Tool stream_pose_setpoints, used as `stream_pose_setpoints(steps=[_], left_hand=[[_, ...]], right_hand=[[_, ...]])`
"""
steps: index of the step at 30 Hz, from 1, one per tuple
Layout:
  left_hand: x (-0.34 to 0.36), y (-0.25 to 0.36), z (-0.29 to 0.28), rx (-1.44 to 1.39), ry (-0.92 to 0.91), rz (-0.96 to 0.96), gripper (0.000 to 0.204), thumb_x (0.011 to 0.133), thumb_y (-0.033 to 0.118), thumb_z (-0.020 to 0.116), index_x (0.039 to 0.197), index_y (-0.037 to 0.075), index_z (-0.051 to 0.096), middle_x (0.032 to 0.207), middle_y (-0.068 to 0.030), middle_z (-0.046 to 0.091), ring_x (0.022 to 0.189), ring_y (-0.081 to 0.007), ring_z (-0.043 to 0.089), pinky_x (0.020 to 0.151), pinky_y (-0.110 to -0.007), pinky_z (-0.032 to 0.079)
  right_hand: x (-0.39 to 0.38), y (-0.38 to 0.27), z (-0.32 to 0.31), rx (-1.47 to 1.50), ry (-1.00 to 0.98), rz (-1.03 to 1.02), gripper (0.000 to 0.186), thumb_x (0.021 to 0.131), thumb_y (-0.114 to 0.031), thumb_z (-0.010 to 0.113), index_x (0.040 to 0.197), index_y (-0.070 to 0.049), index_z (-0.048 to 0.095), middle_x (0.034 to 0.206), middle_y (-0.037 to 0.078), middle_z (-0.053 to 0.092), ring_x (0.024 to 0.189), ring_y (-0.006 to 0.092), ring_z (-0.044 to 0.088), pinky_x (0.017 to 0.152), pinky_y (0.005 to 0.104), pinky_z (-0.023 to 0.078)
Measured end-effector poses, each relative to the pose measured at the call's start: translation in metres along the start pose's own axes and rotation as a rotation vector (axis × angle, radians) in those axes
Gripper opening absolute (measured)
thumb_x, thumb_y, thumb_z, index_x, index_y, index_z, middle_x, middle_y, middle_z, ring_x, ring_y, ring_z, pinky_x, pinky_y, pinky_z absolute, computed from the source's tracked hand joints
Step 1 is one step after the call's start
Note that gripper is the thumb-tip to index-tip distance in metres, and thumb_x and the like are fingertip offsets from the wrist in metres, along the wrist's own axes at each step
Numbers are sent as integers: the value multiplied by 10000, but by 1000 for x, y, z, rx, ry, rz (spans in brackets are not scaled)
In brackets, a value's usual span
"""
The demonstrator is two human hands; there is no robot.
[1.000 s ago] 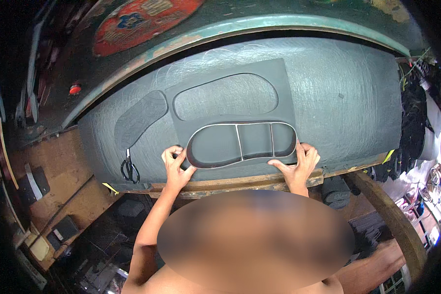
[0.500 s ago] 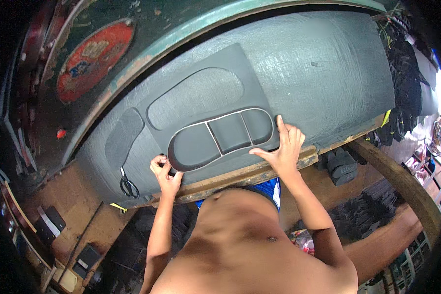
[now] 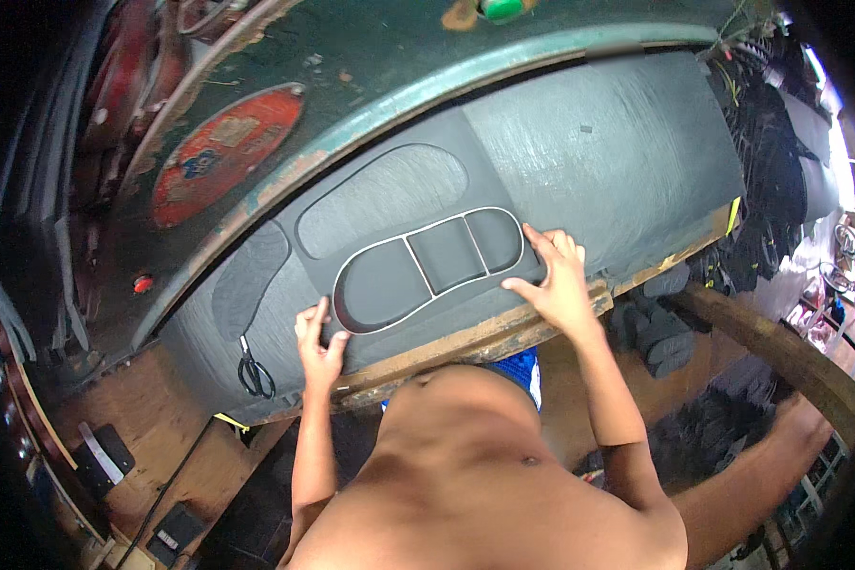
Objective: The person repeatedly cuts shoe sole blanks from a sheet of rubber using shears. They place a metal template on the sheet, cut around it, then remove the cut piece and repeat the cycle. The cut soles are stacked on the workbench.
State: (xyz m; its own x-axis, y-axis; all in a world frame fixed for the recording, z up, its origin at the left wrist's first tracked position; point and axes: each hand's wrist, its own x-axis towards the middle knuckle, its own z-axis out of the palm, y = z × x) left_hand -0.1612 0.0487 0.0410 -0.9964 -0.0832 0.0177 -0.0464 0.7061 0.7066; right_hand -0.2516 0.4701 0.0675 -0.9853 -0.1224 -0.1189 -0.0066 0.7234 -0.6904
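A metal cutting die [image 3: 432, 294], a long rounded outline with two crosswise dividers, lies on a dark grey foam sheet [image 3: 494, 304]. My left hand [image 3: 318, 347] is at the die's left end, thumb and forefinger parted and set against its rim. At the right end, my right hand [image 3: 562, 285] has its forefinger on the curved end and its thumb by the near edge. The other fingers of both hands are curled. Beyond the die, the sheet has a long rounded cutout [image 3: 385, 199] showing the paler surface beneath.
Black-handled scissors [image 3: 255, 372] lie left of my left hand, below a dark curved offcut [image 3: 252, 275]. The green press beam [image 3: 389, 119] arches over the grey bed [image 3: 617, 142]. A wooden rail [image 3: 475, 337] edges the near side. Dark scraps [image 3: 769, 161] heap up at the right.
My view has tilted, showing more of the press. My right fingertips have come closer against the die's end. My left forefinger has straightened somewhat. The die keeps about its place on the sheet.
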Motion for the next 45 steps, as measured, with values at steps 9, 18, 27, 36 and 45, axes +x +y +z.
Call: stream_pose_setpoints(steps=[9,18,27,36,45], left_hand=[[40,-33,-177,14,1105,155,630,1143,440,257,1488,-32,491,1488,-212,542,1353,-321,545,1137,-452,405],[75,-75,-205,735,1492,448,682,1130,457,256,1592,-45,281,1634,-268,319,1523,-431,283,1256,-550,189],[90,-40,-174,-52,1689,444,594,1151,319,279,1630,-27,211,1712,-197,161,1574,-338,187,1247,-477,185],[55,-17,-176,201,1605,307,542,1133,184,335,1585,-104,257,1667,-303,188,1550,-431,197,1226,-533,207],[21,-71,-200,752,1637,374,553,1139,258,310,1445,-197,382,1511,-375,414,1422,-454,418,1205,-570,289]], right_hand=[[105,-89,-114,53,885,-606,545,865,-250,807,1368,-105,655,1481,181,548,1400,356,497,1151,468,391],[162,-92,-85,-253,1273,-808,820,1017,-636,419,1651,-143,251,1695,214,219,1571,460,153,1248,625,91],[133,-72,-54,-151,1292,-749,766,1005,-633,399,1588,-139,357,1662,200,291,1555,413,224,1258,586,121],[125,-72,-56,-188,1315,-744,778,999,-631,392,1573,-107,355,1649,218,300,1551,421,225,1259,589,125],[128,-71,-57,-227,1337,-745,802,996,-625,379,1595,-95,320,1650,231,288,1542,445,234,1248,606,133]])
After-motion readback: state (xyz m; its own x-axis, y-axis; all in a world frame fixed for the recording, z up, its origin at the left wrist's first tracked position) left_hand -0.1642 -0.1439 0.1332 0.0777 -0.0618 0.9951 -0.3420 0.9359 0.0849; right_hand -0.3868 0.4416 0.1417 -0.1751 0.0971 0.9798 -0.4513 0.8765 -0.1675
